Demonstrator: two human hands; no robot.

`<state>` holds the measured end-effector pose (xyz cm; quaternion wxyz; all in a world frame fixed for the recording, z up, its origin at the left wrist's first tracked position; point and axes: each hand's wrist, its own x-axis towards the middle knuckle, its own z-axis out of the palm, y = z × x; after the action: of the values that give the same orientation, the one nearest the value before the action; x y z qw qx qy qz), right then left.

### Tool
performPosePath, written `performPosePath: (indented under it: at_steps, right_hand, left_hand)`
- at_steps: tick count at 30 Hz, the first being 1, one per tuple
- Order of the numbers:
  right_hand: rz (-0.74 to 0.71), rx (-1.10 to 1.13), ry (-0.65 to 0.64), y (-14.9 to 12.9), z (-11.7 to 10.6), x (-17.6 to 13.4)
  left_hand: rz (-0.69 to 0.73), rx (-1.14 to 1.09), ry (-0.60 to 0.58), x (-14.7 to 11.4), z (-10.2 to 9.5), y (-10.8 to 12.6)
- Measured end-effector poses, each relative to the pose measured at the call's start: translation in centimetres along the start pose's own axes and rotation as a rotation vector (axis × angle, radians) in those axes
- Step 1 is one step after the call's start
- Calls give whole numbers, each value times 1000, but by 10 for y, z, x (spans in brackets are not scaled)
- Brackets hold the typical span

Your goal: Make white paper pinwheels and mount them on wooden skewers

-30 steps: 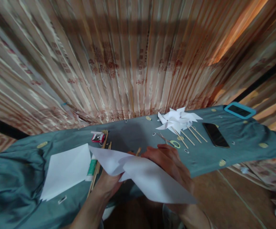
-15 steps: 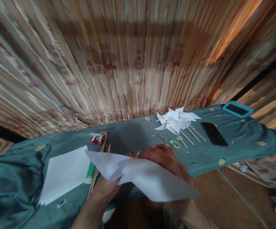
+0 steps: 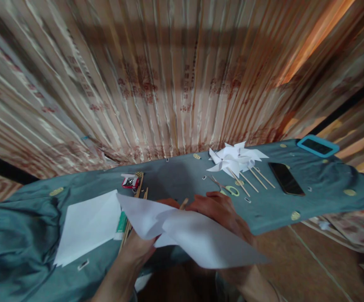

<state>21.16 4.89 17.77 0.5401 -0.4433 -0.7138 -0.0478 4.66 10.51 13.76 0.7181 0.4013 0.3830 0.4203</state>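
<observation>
A blue-framed device (image 3: 318,146) is lying at the bench (image 3: 271,209)'s far edge, right of a dark phone (image 3: 286,179). Patterned curtains (image 3: 182,84) are hanging behind.

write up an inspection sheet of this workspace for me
surface: blue-green pineapple-print tablecloth, rumpled at the left
job's things: curled white paper, stick tip just beyond it; paper pinwheels, scissors, white sheets, green-and-white tube, wooden sticks, red-and-white box on the cloth
clutter: black smartphone, blue-framed device
hands: left hand and right hand at the curled paper, fingers partly hidden
cables: nothing seen
surroundings: patterned curtain behind, brown floor at right
</observation>
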Motion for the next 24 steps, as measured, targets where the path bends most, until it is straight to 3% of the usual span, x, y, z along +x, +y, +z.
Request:
performPosePath:
  at_steps: [5, 10, 15, 21, 24]
  right_hand:
    - [27, -15, -24, -1, -2, -1]
    - [43, -28, -19, 0, -1, -3]
    - [25, 4, -1, 1, -1, -2]
    - [13, -51, -61, -5, -6, 2]
    - [21, -48, -134, -8, -9, 0]
  left_hand:
    - [-43, -33, 54, -1, 4, 3]
    - [-64, -66, 34, -3, 10, 10]
    - [-112, -138, 121, -4, 14, 15]
    - [-56, -118, -60, -1, 11, 12]
    - [-119, -187, -20, 7, 8, 15]
